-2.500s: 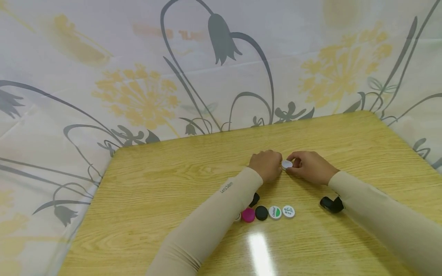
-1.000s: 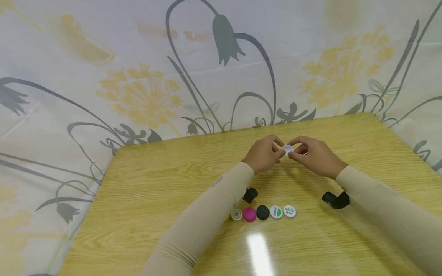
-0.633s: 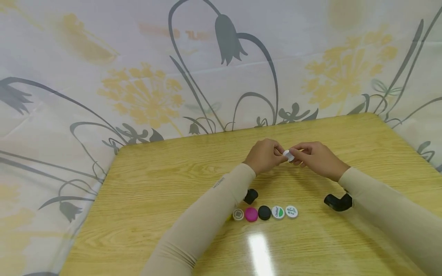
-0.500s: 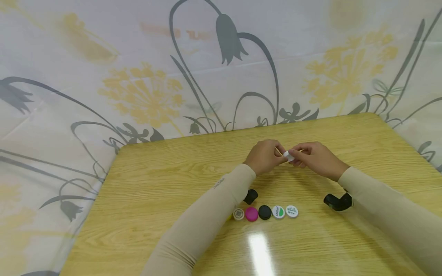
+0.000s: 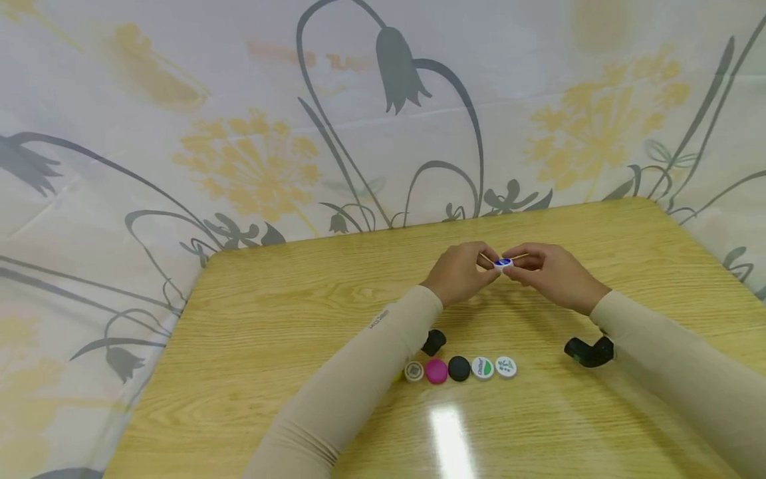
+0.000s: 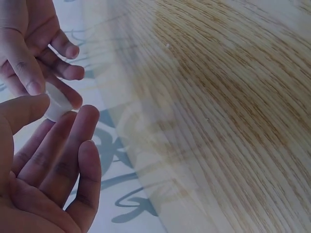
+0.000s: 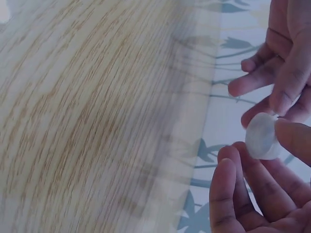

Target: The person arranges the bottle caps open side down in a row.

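A white bottle cap with a blue top (image 5: 503, 263) is held up over the far part of the table, between both hands. My left hand (image 5: 462, 271) pinches its left edge between thumb and fingers. From the other side my right hand (image 5: 553, 276) pinches it too. In the left wrist view the cap (image 6: 58, 103) shows as a pale rim between the thumbs and fingertips. The right wrist view shows the cap's hollow underside (image 7: 261, 136), turned toward the camera.
Nearer me is a row of caps: a beige one (image 5: 414, 371), a magenta one (image 5: 436, 371), a black one (image 5: 459, 368) and white printed ones (image 5: 482, 368). Something yellow peeks out by the left sleeve. Black wrist camera parts (image 5: 589, 351) stick out under both sleeves. Flowered cloth (image 5: 383, 133) hangs behind the table.
Both hands have lifted the cap and moved it farther away. They have turned it between their fingers, so its blue top now faces up where the white side showed before.
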